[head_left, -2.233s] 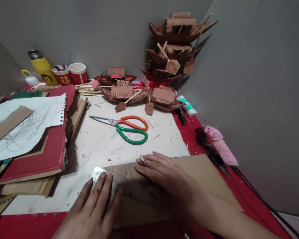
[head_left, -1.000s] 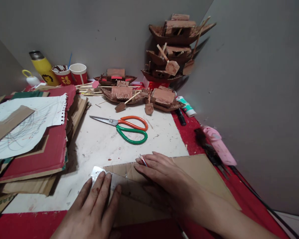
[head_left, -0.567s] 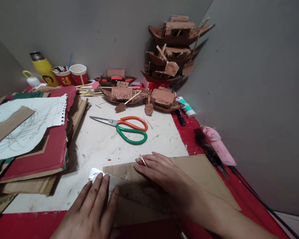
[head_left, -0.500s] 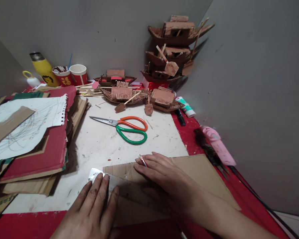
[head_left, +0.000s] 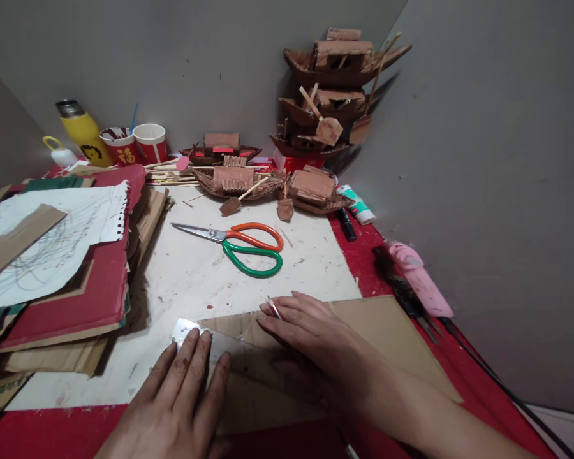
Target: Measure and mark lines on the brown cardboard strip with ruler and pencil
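Observation:
My left hand (head_left: 179, 389) lies flat with fingers spread, pressing on a clear ruler (head_left: 242, 350). The ruler's shiny end (head_left: 182, 329) sticks out past the fingertips, over the left edge of a brown cardboard piece (head_left: 368, 325). Stretched across that cardboard is my right hand (head_left: 306, 325), its fingers close together. A slim pencil (head_left: 274, 308) is held between its fingers, with a pointed end showing; my palm hides most of it. The right thumb is in shadow near the ruler. Beyond both hands lie scissors (head_left: 234, 245) with orange and green handles, blades slightly apart.
Stacked cardboard (head_left: 76, 319) and a scribbled paper sheet (head_left: 90, 217) lie at left. Several cardboard model boats (head_left: 234, 178) stand at the back. Paper cups (head_left: 150, 143) and a yellow bottle (head_left: 83, 131) are back left. A pink corded tool (head_left: 421, 280) lies at right.
The ruler's shiny end and my left fingertips have shifted very slightly to the right and away from me. My right hand stays in place with the pencil.

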Available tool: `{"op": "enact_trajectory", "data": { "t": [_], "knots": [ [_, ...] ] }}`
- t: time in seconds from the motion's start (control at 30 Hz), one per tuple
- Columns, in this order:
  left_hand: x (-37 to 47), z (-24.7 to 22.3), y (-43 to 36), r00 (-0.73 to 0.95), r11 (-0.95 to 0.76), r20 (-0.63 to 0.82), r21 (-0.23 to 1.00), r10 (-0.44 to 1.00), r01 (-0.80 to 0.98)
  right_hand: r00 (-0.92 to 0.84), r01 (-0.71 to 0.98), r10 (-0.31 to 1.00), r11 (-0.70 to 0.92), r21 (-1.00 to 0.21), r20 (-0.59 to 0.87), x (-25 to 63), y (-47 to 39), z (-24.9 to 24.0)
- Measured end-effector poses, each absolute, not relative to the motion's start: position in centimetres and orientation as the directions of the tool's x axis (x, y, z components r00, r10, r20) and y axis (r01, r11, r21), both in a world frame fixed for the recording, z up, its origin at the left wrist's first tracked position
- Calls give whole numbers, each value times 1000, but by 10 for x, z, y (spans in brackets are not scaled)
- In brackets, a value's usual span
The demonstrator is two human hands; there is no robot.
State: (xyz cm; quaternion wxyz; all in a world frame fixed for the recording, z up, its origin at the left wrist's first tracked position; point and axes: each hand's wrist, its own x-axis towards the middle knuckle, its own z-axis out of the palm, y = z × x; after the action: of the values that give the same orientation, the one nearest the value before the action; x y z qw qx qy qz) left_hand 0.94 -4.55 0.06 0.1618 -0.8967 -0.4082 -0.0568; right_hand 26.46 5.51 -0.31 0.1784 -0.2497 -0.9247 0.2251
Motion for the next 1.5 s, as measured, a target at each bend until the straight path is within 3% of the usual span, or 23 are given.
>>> {"op": "enact_trajectory", "data": {
  "t": [1.5],
  "knots": [
    [9, 3, -45, 657, -620, 211, -219, 724, 753, -819, 375, 532, 778, -504, 212, 266, 55, -6]
  ]
}}
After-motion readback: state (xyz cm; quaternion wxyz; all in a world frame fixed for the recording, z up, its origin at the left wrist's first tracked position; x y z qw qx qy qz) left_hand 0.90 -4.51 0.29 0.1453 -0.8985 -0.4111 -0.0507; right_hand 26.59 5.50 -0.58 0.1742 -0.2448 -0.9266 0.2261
